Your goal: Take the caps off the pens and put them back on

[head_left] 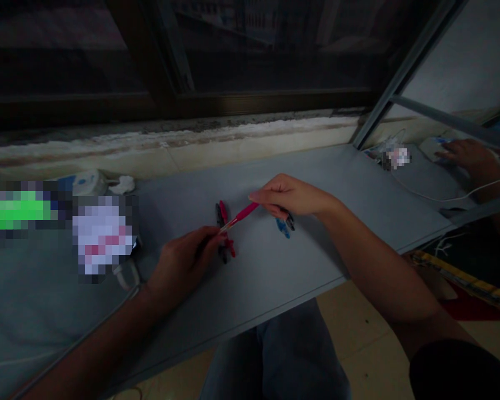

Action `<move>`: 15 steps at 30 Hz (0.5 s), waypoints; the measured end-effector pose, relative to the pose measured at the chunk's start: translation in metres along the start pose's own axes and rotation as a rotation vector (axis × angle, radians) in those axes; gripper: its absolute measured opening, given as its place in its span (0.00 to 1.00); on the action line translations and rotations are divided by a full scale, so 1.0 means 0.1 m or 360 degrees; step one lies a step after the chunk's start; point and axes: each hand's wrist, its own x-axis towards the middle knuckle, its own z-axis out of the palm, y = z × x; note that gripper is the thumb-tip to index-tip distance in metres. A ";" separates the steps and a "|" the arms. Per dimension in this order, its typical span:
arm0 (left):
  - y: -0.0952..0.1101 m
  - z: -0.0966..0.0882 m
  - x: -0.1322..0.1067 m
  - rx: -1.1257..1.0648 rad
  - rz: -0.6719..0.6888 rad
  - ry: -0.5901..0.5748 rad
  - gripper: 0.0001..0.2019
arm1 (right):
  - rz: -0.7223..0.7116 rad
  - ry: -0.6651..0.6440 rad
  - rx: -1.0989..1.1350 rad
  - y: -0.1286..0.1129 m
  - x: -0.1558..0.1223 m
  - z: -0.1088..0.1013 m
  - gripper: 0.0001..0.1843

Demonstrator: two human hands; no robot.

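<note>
A red pen (246, 211) with a pale, see-through lower end is held slantwise above the grey tabletop (266, 289). My left hand (187, 258) pinches its lower left end. At the upper right end, my right hand (289, 195) grips the red part between thumb and fingers. Beneath the held pen and partly hidden by it and my left fingertips lie a red pen (231, 248) and a black pen (218, 214). Just below my right hand is a blue pen (282, 228), with a dark pen (290, 221) beside it.
At the left stand a white device (89, 182), crumpled tissue (123, 184) and blurred-out items. A cable crosses under my left forearm. A metal post (375, 122) rises at the back right. Beyond it, another person's hand (469, 153) rests by a white object. A window runs behind.
</note>
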 end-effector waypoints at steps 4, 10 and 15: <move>0.03 0.00 -0.03 0.0121 0.0091 0.0123 0.19 | 0.0064 0.0150 0.0008 0.02 0.03 0.07 0.38; 0.00 -0.04 0.01 -0.0080 -0.0056 -0.0097 0.20 | -0.0094 0.0193 -0.0069 0.01 0.06 0.06 0.26; 0.05 -0.01 -0.02 -0.0061 0.0006 -0.0089 0.19 | -0.0117 0.0095 -0.0142 -0.06 0.02 0.08 0.31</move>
